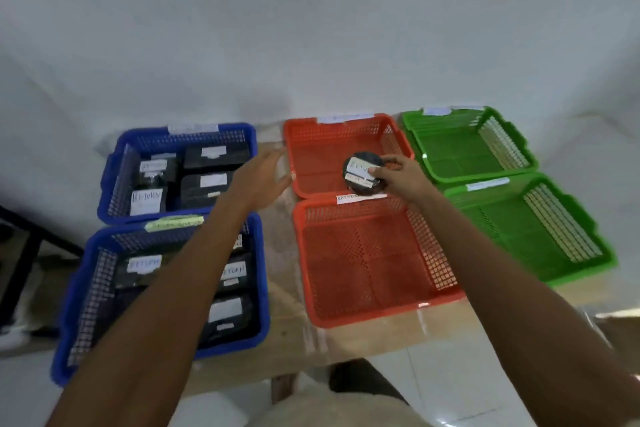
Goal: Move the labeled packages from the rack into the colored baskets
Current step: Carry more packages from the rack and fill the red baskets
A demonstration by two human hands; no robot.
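My right hand (403, 178) grips a round black package (362, 170) with white labels, held over the far red basket (311, 135). My left hand (263, 173) hovers open between the far blue basket (117, 156) and the far red basket, holding nothing. Both blue baskets hold several black packages with white labels; the near blue basket (79, 291) is partly hidden by my left forearm. The near red basket (446, 274) has nothing in it. The rack is out of view.
Two green baskets, the far green basket (519, 146) and the near green basket (595, 246), stand on the right with nothing inside. All baskets sit on a wooden table (287, 333) against a white wall. A dark frame (24, 253) stands at the left edge.
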